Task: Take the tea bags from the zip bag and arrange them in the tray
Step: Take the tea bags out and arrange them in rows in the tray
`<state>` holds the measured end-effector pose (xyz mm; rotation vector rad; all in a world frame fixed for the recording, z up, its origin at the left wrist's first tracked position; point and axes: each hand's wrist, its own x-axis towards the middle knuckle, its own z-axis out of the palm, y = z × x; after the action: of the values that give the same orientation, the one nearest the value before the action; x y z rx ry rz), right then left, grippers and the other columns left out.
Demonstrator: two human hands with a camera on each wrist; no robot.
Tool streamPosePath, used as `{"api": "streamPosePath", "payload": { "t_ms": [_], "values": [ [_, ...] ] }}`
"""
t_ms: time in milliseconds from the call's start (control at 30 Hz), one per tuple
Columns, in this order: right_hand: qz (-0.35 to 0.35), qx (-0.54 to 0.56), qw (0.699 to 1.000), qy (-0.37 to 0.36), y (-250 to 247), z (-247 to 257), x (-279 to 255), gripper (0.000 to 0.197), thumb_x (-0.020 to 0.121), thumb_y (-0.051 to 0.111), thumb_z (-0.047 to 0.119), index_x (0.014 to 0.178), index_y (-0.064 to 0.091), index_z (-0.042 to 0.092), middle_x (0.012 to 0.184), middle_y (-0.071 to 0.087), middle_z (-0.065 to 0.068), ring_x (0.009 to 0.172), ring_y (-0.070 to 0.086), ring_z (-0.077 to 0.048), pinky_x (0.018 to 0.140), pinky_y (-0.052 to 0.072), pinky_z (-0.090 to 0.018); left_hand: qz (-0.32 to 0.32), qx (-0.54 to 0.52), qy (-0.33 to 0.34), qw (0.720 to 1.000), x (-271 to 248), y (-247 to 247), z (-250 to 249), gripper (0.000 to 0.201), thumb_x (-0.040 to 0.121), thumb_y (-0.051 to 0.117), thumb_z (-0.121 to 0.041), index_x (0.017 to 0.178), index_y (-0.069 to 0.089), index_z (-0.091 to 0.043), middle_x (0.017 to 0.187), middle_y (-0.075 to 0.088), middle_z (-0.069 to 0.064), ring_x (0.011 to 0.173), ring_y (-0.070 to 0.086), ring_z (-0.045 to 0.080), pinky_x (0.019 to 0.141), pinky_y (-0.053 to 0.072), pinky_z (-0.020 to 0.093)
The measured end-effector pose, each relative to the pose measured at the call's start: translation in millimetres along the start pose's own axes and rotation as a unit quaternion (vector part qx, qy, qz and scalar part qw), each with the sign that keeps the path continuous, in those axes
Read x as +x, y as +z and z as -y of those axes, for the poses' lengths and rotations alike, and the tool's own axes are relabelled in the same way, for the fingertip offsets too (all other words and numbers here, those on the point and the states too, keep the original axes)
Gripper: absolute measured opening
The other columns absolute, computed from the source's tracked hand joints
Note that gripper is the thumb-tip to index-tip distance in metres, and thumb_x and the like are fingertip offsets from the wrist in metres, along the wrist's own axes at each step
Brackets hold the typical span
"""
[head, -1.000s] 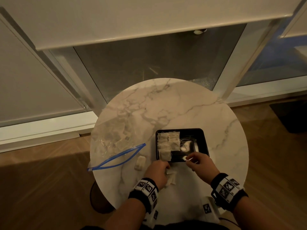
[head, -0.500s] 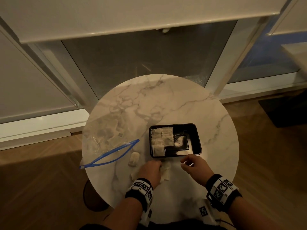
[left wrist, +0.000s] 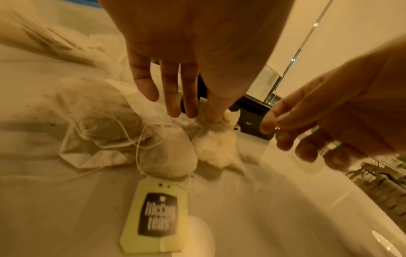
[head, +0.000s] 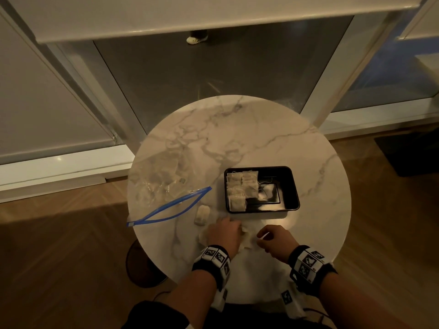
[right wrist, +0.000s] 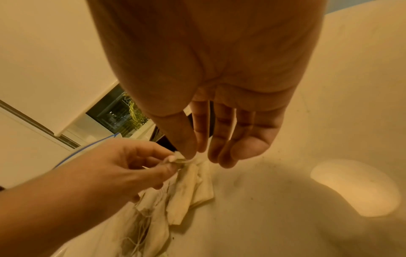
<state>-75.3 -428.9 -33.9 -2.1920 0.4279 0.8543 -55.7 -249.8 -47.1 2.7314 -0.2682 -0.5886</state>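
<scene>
The black tray (head: 288,186) sits right of the table's centre, with several tea bags (head: 241,188) laid in rows in its left half. A clear zip bag (head: 164,184) with a blue zip lies open at the left, holding more bags. A tangled pile of tea bags (left wrist: 114,121) lies at the near edge in front of the tray. My left hand (head: 237,231) pinches the top of one crumpled tea bag (left wrist: 216,144) from that pile. My right hand (right wrist: 193,154) pinches a small pale tag (left wrist: 307,162) right beside the left fingertips.
One loose tea bag (head: 202,215) lies between the zip and my left hand. A printed tag (left wrist: 158,217) on a string lies nearest the left wrist camera. The round marble table (head: 261,138) stands before glass doors, over a wooden floor.
My right hand has drawn back from the tray's front rim to the pile at the near edge. The left hand has stayed on the pile. The head view has tilted upward.
</scene>
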Motion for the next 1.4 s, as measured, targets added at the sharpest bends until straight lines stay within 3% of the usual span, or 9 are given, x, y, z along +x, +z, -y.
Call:
{"api": "streamPosePath", "payload": {
  "t_ms": [167, 267, 367, 533, 633, 800, 967, 1200, 1400],
  "values": [
    [0.004, 0.007, 1.000, 0.022, 4.8, -5.8, -4.8, 0.012, 0.087, 0.069, 0.023, 0.094, 0.062, 0.028, 0.094, 0.068, -0.002, 0.078, 0.064, -0.013, 0.067, 0.054, -0.026, -0.038, -0.197, -0.017, 0.980, -19.6, -24.5, 17.6, 0.027, 0.102, 0.046, -0.042, 0.115, 0.066, -0.029, 0.097, 0.069, -0.006, 0.087, 0.064, 0.012, 0.078, 0.052, 0.030],
    [-0.007, 0.007, 1.000, 0.024, 9.1, -1.1, -5.6, 0.024, 0.085, 0.072, 0.020, 0.105, 0.062, 0.025, 0.100, 0.064, 0.000, 0.083, 0.062, -0.012, 0.071, 0.056, -0.027, -0.073, -0.275, -0.045, 0.958, -32.1, -31.2, 40.2, 0.021, 0.102, 0.050, -0.035, 0.095, 0.066, -0.022, 0.080, 0.067, -0.009, 0.071, 0.062, 0.005, 0.067, 0.050, 0.027],
    [-0.030, -0.042, 0.999, -0.003, 18.2, 10.9, -2.6, 0.051, 0.079, 0.079, 0.027, 0.123, 0.055, 0.027, 0.116, 0.055, -0.002, 0.094, 0.058, -0.013, 0.072, 0.048, -0.019, -0.112, -0.381, -0.108, 0.911, -41.7, -33.4, 60.9, 0.024, 0.102, 0.052, -0.025, 0.088, 0.066, -0.013, 0.082, 0.072, -0.004, 0.071, 0.067, 0.012, 0.069, 0.056, 0.027],
    [-0.038, -0.096, 0.994, -0.018, 38.9, 28.0, 6.8, 0.068, 0.069, 0.084, 0.040, 0.127, 0.048, 0.034, 0.126, 0.039, -0.003, 0.109, 0.056, -0.026, 0.091, 0.053, -0.033, -0.140, -0.478, -0.159, 0.853, -53.9, -34.3, 77.0, 0.020, 0.101, 0.055, -0.020, 0.088, 0.068, -0.012, 0.080, 0.074, 0.004, 0.072, 0.070, 0.021, 0.072, 0.059, 0.033],
    [-0.045, -0.114, 0.992, -0.019, 47.3, 33.6, 12.9, 0.049, 0.075, 0.080, 0.037, 0.117, 0.054, 0.032, 0.119, 0.042, 0.000, 0.101, 0.056, -0.023, 0.087, 0.052, -0.031, -0.133, -0.481, -0.161, 0.852, -60.5, -33.0, 83.5, 0.021, 0.101, 0.056, -0.020, 0.090, 0.069, -0.009, 0.081, 0.075, 0.004, 0.072, 0.070, 0.020, 0.070, 0.058, 0.028],
    [-0.052, -0.076, 0.995, -0.043, 45.7, 30.2, 15.2, 0.011, 0.084, 0.072, 0.025, 0.090, 0.063, 0.021, 0.092, 0.062, 0.003, 0.077, 0.055, -0.008, 0.057, 0.037, -0.013, -0.134, -0.457, -0.156, 0.865, -72.4, -36.2, 93.6, 0.023, 0.102, 0.054, -0.024, 0.092, 0.070, -0.010, 0.081, 0.074, 0.000, 0.068, 0.069, 0.011, 0.062, 0.052, 0.016],
    [-0.095, 0.060, 0.993, -0.042, 36.4, 16.5, 12.7, 0.007, 0.082, 0.076, 0.023, 0.080, 0.070, 0.024, 0.077, 0.068, 0.002, 0.076, 0.064, -0.016, 0.063, 0.047, -0.024, -0.132, -0.475, -0.154, 0.856, -80.2, -45.1, 97.8, 0.021, 0.102, 0.053, -0.025, 0.094, 0.070, -0.015, 0.081, 0.075, -0.003, 0.065, 0.069, 0.009, 0.056, 0.047, 0.013],
    [-0.070, 0.299, 0.952, 0.024, 32.8, 11.1, 9.9, 0.026, 0.088, 0.071, 0.022, 0.112, 0.065, 0.015, 0.095, 0.072, -0.012, 0.081, 0.072, -0.026, 0.061, 0.053, -0.031, -0.125, -0.486, -0.152, 0.852, -78.5, -52.0, 96.9, 0.022, 0.102, 0.053, -0.024, 0.094, 0.070, -0.012, 0.083, 0.075, 0.001, 0.063, 0.067, 0.006, 0.052, 0.044, 0.011],
    [-0.042, 0.326, 0.944, 0.008, 35.8, 28.8, 4.3, 0.029, 0.088, 0.071, 0.025, 0.114, 0.066, 0.013, 0.097, 0.072, -0.011, 0.082, 0.071, -0.024, 0.063, 0.053, -0.031, -0.113, -0.476, -0.145, 0.860, -75.4, -55.3, 91.9, 0.024, 0.102, 0.053, -0.028, 0.094, 0.069, -0.011, 0.085, 0.075, 0.001, 0.065, 0.067, 0.006, 0.053, 0.044, 0.012]
  ]
}}
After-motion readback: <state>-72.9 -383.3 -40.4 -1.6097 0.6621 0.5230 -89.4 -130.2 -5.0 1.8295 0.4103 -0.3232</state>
